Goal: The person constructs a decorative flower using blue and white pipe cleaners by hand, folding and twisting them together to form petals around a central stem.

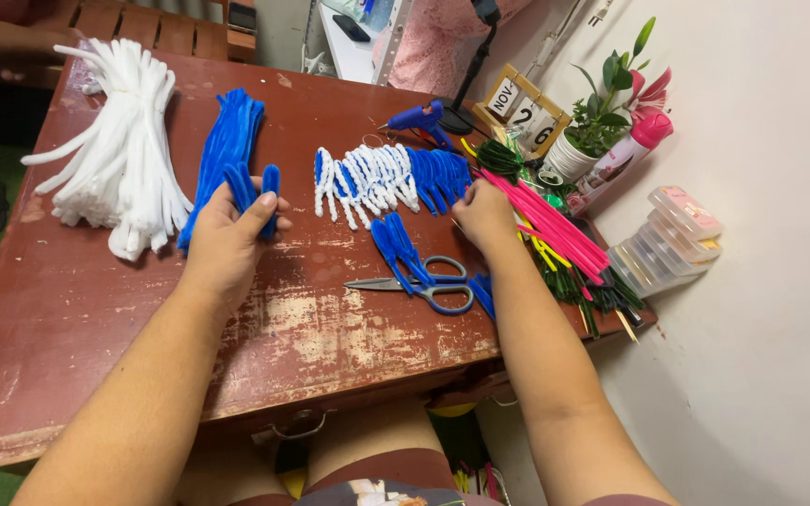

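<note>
Left hand (pixel 230 230) closed around a few short blue pipe cleaner pieces (pixel 253 190), thumb pressed across the front of them, rounded ends sticking up above the fingers. Just beyond that hand, touching the held pieces from behind, a long bundle of blue pipe cleaners (pixel 227 141) lying on the worn red table (pixel 67 309). Farther out on the same hand's outer side, a thick bundle of white pipe cleaners (pixel 124 150). Right hand (pixel 483 214) palm down, fingers curled and reaching into the far end of a row of folded blue and white loops (pixel 382 178); fingertips hidden behind the knuckles, so grip impossible to tell, whether pinching a loop or only touching one. Near this hand on its inner side, a small cluster of bent blue pieces (pixel 394 245), and just below those, blue-handled scissors (pixel 414 283) lying flat beside the wrist, blades shut and pointing toward the left arm. On the outer side of the right hand, touching or nearly so, a sheaf of pink pipe cleaners (pixel 546 225) over green and yellow ones. Beyond the fingertips, a blue glue gun (pixel 419 119). Farther out toward the wall, a potted plant (pixel 602 122), a pink-capped spray bottle (pixel 625 155) and a stack of clear plastic boxes (pixel 667 239).
</note>
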